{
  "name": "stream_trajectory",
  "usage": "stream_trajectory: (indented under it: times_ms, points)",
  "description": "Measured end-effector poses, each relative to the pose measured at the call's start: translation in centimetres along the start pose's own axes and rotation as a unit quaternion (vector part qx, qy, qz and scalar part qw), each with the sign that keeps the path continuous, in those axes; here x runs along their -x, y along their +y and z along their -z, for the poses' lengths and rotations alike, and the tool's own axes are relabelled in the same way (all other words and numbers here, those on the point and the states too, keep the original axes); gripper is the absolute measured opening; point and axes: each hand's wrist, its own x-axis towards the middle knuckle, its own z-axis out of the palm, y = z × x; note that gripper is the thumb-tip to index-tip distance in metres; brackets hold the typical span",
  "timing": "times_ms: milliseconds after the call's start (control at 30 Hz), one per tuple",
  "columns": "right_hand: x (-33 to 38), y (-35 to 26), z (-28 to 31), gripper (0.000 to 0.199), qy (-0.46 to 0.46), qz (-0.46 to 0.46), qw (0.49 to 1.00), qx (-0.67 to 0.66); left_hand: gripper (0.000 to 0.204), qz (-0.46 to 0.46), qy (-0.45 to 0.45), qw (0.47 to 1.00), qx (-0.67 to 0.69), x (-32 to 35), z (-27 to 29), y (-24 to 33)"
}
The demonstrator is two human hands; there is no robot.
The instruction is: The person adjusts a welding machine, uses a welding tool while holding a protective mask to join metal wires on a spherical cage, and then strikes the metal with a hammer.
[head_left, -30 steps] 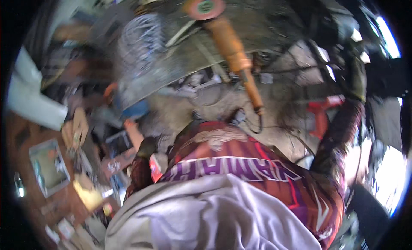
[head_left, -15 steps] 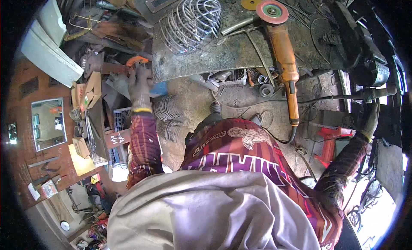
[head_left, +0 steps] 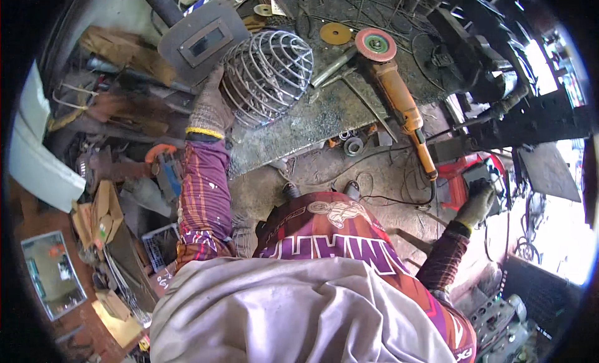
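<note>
My gloved left hand point(head_left: 211, 107) reaches up to the metal workbench point(head_left: 299, 123) and rests against the side of a round wire cage point(head_left: 267, 76), beside a grey welding mask point(head_left: 198, 42). Whether it grips the cage I cannot tell. My gloved right hand point(head_left: 479, 201) is low on the right, on top of a red machine point(head_left: 458, 176) on the floor. An orange angle grinder point(head_left: 396, 91) with a reddish disc lies on the bench between the two hands, its cable trailing toward the floor.
A loose grinding disc point(head_left: 335, 33), rods and small metal parts lie on the bench. Cardboard boxes point(head_left: 103, 216), a mirror point(head_left: 53, 282) and scrap crowd the left. Dark metal frames point(head_left: 518, 113) stand at the right. Cables cross the dirt floor point(head_left: 374, 173).
The view has swung down and left. My left hand rose from the bench's edge to the wire cage. My right hand came down from a dark bar onto the red machine.
</note>
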Motion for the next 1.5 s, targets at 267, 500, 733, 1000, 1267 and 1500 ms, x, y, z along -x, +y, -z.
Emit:
stream_trajectory:
  times_ms: [267, 500, 733, 1000, 1267, 1500]
  points:
    - [10.8, -1.2, -1.2, 0.033, -0.001, 0.001, 0.998, 0.057, 0.060, -0.030, 0.045, 0.985, -0.161, 0.6, -0.8, 1.0]
    - [12.2, -3.0, -5.6, 0.041, -0.041, 0.060, 0.993, 0.089, 0.051, -0.010, 0.111, 0.991, -0.079, 1.4, -2.4, 3.5]
    - [12.1, -3.1, -11.5, 0.035, -0.147, 0.103, 0.981, 0.078, 0.021, -0.055, 0.128, 0.988, -0.066, 0.9, -2.6, 3.4]
    - [14.1, -2.4, -17.2, 0.037, -0.384, 0.265, 0.867, 0.173, 0.053, -0.034, 0.163, 0.978, -0.127, 0.8, -3.2, 3.7]
    - [10.3, -3.9, -21.5, 0.066, -0.327, 0.423, 0.711, 0.457, 0.042, -0.076, 0.117, 0.988, -0.068, -0.5, 0.1, 0.8]
    - [9.9, -3.1, -23.5, 0.072, -0.386, 0.209, 0.685, 0.581, 0.077, -0.052, 0.049, 0.980, -0.186, -1.7, -0.9, 5.0]
